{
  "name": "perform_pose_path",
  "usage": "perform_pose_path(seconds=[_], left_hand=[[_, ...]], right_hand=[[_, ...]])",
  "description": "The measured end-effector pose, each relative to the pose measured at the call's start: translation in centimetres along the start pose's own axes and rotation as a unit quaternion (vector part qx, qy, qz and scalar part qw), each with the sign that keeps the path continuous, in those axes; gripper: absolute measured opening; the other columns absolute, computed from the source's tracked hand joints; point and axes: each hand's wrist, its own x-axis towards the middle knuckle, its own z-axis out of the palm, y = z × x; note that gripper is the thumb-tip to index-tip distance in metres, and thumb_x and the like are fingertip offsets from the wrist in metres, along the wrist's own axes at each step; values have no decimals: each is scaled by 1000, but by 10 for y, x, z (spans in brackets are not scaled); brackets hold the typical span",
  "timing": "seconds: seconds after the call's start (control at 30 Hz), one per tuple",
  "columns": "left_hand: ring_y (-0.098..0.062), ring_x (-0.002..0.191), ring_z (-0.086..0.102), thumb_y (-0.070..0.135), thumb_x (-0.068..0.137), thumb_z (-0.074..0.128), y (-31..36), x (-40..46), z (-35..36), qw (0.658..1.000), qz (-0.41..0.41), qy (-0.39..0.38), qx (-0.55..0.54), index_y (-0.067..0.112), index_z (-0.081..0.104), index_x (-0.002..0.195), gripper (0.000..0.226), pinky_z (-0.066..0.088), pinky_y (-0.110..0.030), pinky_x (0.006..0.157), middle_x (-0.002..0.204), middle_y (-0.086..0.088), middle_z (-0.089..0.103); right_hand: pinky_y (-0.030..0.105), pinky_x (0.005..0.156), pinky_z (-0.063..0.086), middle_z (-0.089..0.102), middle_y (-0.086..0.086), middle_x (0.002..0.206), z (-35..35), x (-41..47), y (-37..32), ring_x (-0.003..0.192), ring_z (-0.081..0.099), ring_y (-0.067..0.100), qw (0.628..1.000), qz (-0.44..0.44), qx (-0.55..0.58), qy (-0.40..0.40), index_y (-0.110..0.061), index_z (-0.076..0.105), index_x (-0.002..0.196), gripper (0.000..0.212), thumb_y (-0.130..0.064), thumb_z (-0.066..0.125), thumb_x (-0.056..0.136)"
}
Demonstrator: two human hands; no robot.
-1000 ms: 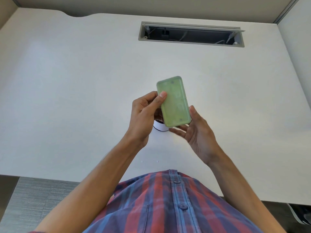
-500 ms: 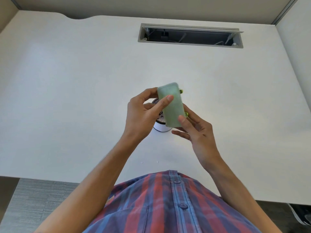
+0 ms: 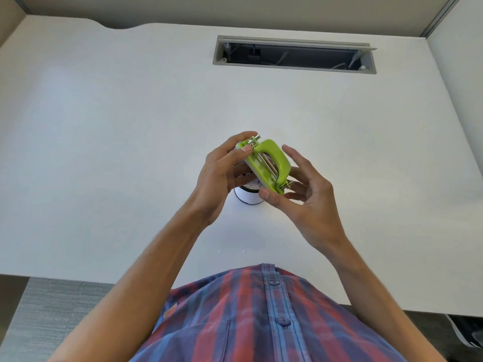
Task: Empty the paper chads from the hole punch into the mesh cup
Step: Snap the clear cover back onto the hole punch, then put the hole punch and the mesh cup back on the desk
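A lime-green hole punch (image 3: 269, 163) with metal pins is held tilted in the air, its lever side facing me. My left hand (image 3: 222, 173) grips its far upper end with thumb and fingers. My right hand (image 3: 305, 194) pinches its near lower end with the thumb, the other fingers spread behind it. Directly below stands the mesh cup (image 3: 248, 195), white-sided with a dark rim, mostly hidden by the punch and my hands; pale chads show inside it.
The white desk (image 3: 104, 142) spreads all round the cup. A grey cable slot (image 3: 294, 54) lies open at the back. Two tiny chads (image 3: 231, 251) lie on the desk near the front edge. A partition wall rises at the right.
The punch has been turned over: its pale green base faced me before, and now the lever side does. It has also come lower, closer over the cup.
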Motion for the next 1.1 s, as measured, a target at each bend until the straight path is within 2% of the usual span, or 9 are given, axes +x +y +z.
perform_pose_path(seconds=[0.1,0.23,0.4,0.53,0.67,0.77,0.9,1.0,1.1], left_hand=[[-22,96,72,27,94,51,0,-1,2,1000,6,-14,10,19,61,128,36,57,-32,81,104,2,74],[-16,101,73,28,102,49,2,0,5,999,11,-17,40,21,54,139,38,57,-23,77,109,8,75],[-12,102,73,35,101,51,-1,1,8,988,60,80,119,14,58,136,42,58,-24,71,115,1,74],[-3,102,69,37,94,58,-13,-1,-2,930,158,151,296,19,62,127,38,58,-25,76,114,7,70],[-11,110,65,46,90,61,-33,-6,-16,858,192,142,455,20,56,132,49,58,-41,82,127,7,63],[-16,125,56,55,86,64,-48,-9,-24,821,184,132,525,21,48,141,67,53,-36,95,142,2,53],[-19,140,40,62,78,68,-64,-13,-25,835,166,116,512,16,38,148,89,33,-36,114,153,-3,42],[-18,145,33,68,71,68,-72,-11,-23,847,139,115,499,17,28,152,104,27,-34,117,157,-1,36],[-17,143,36,66,68,74,-79,-8,-23,862,117,112,479,26,19,152,108,29,-35,115,158,1,36]], right_hand=[[20,79,55,75,-4,108,-3,5,-4,95,73,16,999,2,40,-22,-30,53,138,79,-24,89,68],[22,80,56,77,-3,106,-7,9,-5,95,74,16,998,-3,63,-15,-25,56,134,74,-17,89,69],[24,86,57,76,0,107,-14,24,9,98,73,13,996,-2,28,79,-24,59,132,72,-20,90,67],[24,88,55,71,-7,102,-37,49,30,88,70,0,974,14,-130,186,-24,57,135,74,-29,88,68],[34,92,49,71,-3,107,-61,66,57,101,68,23,937,50,-278,206,-27,53,138,75,-41,83,71],[39,85,49,73,8,108,-71,74,77,100,65,35,902,63,-366,220,-26,49,141,74,-42,79,74],[36,70,40,73,12,98,-74,79,95,89,65,39,871,47,-422,249,-25,49,140,70,-38,75,77],[35,68,34,72,13,95,-77,84,104,85,64,40,859,51,-438,260,-26,47,141,68,-38,73,79],[35,68,34,71,12,93,-79,88,112,84,64,39,859,60,-438,258,-27,45,142,68,-41,71,80]])
